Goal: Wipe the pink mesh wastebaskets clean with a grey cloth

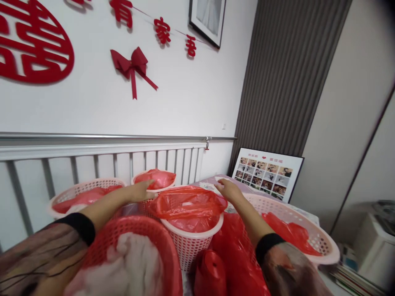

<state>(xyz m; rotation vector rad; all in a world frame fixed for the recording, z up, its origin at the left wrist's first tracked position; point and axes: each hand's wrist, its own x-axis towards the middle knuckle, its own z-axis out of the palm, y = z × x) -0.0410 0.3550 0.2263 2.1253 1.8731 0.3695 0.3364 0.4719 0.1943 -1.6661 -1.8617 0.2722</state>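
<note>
My left hand (pixel 140 191) is at the left of a pale pink perforated basket (pixel 193 234), its thumb and fingers apart. A thin red plastic bag (pixel 187 203) lines this basket and lies bunched across its rim. The left thumb is close to the bag's left edge; whether it touches cannot be made out. My right hand (pixel 228 189) hovers past the bag's right edge with fingers apart, holding nothing visible. Nearest me, a red perforated basket (pixel 169 250) holds white cloth (pixel 129 259).
Other baskets (pixel 331 250), (pixel 57 209), (pixel 134 177) hold red plastic. A red roll (pixel 210 273) stands in front, beside red plastic sheeting (pixel 236 250). Behind are a white radiator (pixel 123 160) and pipe (pixel 173 138). A photo board (pixel 267 172) leans at the back right.
</note>
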